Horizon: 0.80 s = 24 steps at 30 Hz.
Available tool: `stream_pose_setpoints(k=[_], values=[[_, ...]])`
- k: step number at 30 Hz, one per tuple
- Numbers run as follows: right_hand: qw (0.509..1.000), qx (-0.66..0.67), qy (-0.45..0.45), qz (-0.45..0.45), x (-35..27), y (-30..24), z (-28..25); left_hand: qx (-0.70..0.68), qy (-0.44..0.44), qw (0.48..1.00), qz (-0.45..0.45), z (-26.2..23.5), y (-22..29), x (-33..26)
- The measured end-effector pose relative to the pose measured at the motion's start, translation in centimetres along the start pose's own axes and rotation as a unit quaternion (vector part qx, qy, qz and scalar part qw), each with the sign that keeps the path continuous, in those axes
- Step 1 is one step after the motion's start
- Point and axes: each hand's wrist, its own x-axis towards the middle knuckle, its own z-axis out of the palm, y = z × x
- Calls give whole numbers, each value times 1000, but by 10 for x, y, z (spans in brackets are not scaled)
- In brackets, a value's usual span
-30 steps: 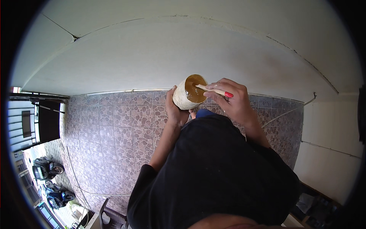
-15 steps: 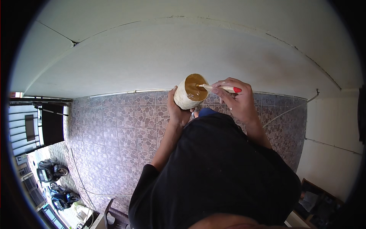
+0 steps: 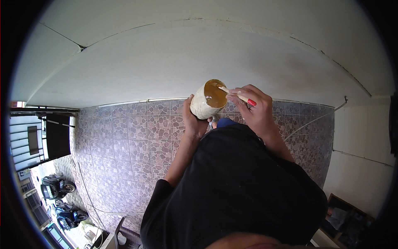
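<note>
My left hand [image 3: 194, 118] is wrapped round the lower left side of a cream, paint-smeared can [image 3: 200, 103], which tilts so that its open top shows. The can's inside is yellowish-brown, with pale smears on its wall. Between the fingers of my right hand [image 3: 258, 107] is a paintbrush [image 3: 237, 95] with a pale handle and a red end. Its head reaches into the mouth of the can near the far right rim; the bristle tips are hard to make out. White smears mark my right fingers.
A pale wall [image 3: 174, 62] with cracks stands close ahead. Patterned tiles cover the floor [image 3: 124, 145]. A thin hose [image 3: 311, 121] runs along the right, and another line crosses at left. Two motorbikes [image 3: 58, 186] stand beyond the gate [image 3: 29, 137]. A dark cabinet [image 3: 346, 220] is at lower right.
The brush has turned in my right hand: its red end is lower and nearer me, and its head is higher, by the can's far rim. The can stays nearly where it was.
</note>
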Motion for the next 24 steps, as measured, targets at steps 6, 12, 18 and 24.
stream_pose_setpoints(k=[6, 12, 18, 24], values=[[987, 96, 1, 131, -2, 0, -6, 4, 4, 1000, -3, -4, 3, 0], [998, 34, 28, 35, 1, -5, 1, 11, -2, 1000, -4, -2, 7, -2], [996, 53, 26, 61, -4, -5, 6, 20, -22, 1000, 0, -9, 9, -5], [848, 391, 106, 342, -12, 18, 13, 8, -29, 1000, -4, -18, 12, -13]])
